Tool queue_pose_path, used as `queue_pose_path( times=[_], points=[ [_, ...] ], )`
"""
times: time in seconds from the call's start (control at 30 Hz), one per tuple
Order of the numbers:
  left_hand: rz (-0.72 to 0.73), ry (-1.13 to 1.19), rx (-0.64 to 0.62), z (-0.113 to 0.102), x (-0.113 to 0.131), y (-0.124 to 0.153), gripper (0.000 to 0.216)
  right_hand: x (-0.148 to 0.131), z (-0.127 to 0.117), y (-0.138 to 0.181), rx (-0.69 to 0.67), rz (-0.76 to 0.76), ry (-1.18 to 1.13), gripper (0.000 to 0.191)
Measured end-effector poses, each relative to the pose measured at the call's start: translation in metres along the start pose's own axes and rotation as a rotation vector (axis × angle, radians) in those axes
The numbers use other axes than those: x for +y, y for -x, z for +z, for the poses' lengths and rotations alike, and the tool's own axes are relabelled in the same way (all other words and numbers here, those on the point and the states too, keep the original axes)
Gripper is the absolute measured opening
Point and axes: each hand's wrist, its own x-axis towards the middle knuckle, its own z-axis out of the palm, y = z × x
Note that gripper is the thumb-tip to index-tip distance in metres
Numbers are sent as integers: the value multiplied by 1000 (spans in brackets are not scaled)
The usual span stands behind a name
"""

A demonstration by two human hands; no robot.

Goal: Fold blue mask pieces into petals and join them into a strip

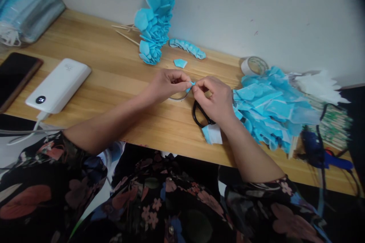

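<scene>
Between the fingertips of both hands is a small blue paper-like piece (192, 83). My left hand (168, 83) pinches it from one side and my right hand (213, 95) from the other. Beneath my right hand lie black-handled scissors (195, 115), partly hidden. A blue-and-white scrap (212, 134) is by my right wrist. Just beyond my hands lie a single blue cut piece (180, 63) and a row of folded blue pieces (187, 48). Blue flowers on sticks (155, 22) lie farther back near the wall.
A heap of blue pieces (268, 102) is on the right, with a tape roll (254, 65), white sheets (318, 86), a bundle of sticks (333, 121) and a blue glue gun (336, 161). To the left are a white power bank (58, 85), a phone (17, 78) and bagged blue material (31, 5).
</scene>
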Motion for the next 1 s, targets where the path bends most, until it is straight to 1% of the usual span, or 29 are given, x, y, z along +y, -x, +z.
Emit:
queue_pose_path(
  times=[0.2, 0.53, 0.87, 1.0],
  points=[
    [-13, 0, 15, -1, -1, 0, 18, -1, -1, 0, -23, -3, 4, 14],
    [4, -12, 7, -2, -1, 0, 18, -2, -2, -1, -33, 9, 13, 16],
    [7, -8, 12, -1, 0, 0, 13, -2, -1, 0, -12, -5, 4, 15],
    [-14, 18, 18, -1, 1, 0, 12, -2, 0, -1, -3, 20, -15, 15]
  ],
)
